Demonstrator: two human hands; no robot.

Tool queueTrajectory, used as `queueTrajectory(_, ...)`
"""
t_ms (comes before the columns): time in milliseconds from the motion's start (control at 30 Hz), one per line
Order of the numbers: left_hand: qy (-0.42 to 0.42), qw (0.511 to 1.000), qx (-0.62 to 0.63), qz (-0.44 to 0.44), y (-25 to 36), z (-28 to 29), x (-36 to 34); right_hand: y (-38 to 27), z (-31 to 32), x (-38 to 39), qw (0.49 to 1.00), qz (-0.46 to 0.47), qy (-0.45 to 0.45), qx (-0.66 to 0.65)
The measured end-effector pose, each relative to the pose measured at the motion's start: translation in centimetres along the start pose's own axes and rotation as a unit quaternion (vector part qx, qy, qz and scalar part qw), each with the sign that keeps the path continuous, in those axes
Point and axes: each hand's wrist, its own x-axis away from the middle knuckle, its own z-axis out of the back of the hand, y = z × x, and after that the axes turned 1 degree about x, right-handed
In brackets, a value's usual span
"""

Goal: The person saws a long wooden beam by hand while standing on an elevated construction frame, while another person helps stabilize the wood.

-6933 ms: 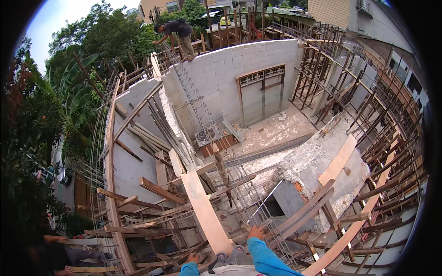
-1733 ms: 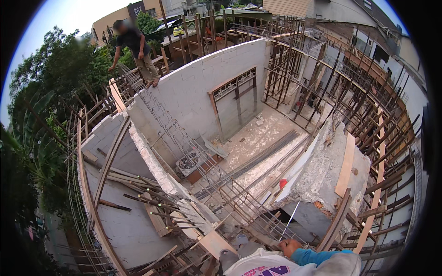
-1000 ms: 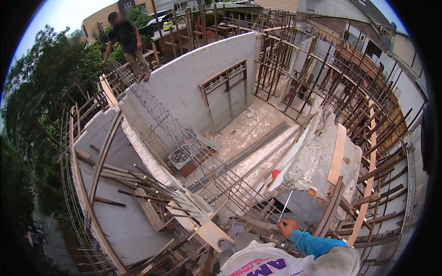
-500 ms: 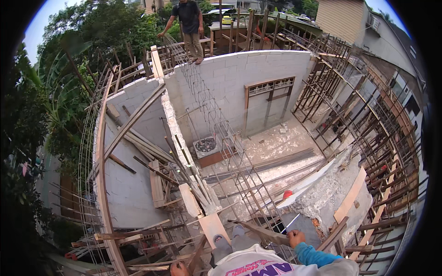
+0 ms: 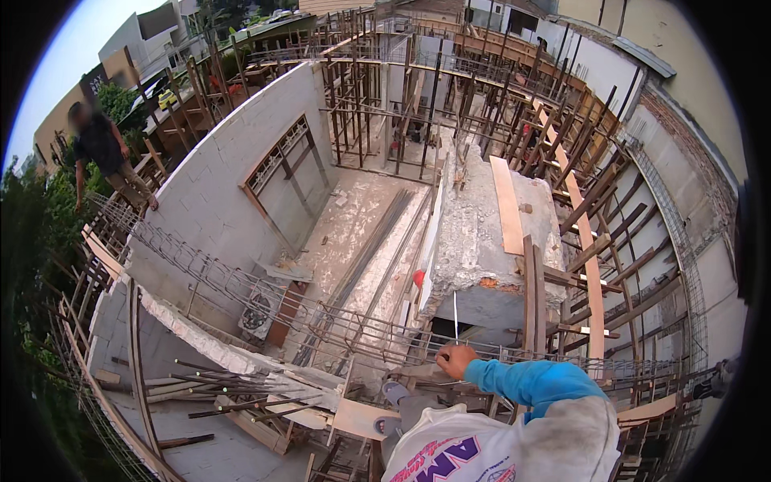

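My right hand (image 5: pixel 455 361), in a blue sleeve, is closed in front of me. A thin pale rod (image 5: pixel 456 317) stands up from its fingers; the rod's lower end is hidden by the hand. Beside the hand runs a long cage of steel rebar (image 5: pixel 337 325), slanting away to the far left. A wooden plank (image 5: pixel 426 372) lies just under the hand. My sandalled feet are close by, one at a pale board (image 5: pixel 359 419) across the wall top. My left hand is out of view.
A person in dark clothes (image 5: pixel 104 153) stands on the far-left wall (image 5: pixel 201 145). A broken concrete slab (image 5: pixel 482 233) with a plank on it lies ahead right. Timber props (image 5: pixel 594 217) crowd the right. Far below is a floor with long bars (image 5: pixel 353 249).
My view has swung to the right, so the slab and props now sit nearer the middle. My left hand has gone out of view. The right hand stays closed by the pale rod.
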Motion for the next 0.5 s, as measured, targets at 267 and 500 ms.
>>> queueTrajectory(267, -0.017, 0.999, -0.027, -0.044, 1.5, 0.6, -2.1, -0.1, 0.0, 0.4, 0.999, 0.015, 0.025, -0.014)
queueTrajectory(500, -0.020, 0.998, -0.021, -0.051, 1.9, 0.8, -2.3, -0.6, 0.4, 0.4, 1.000, 0.001, -0.004, -0.011)
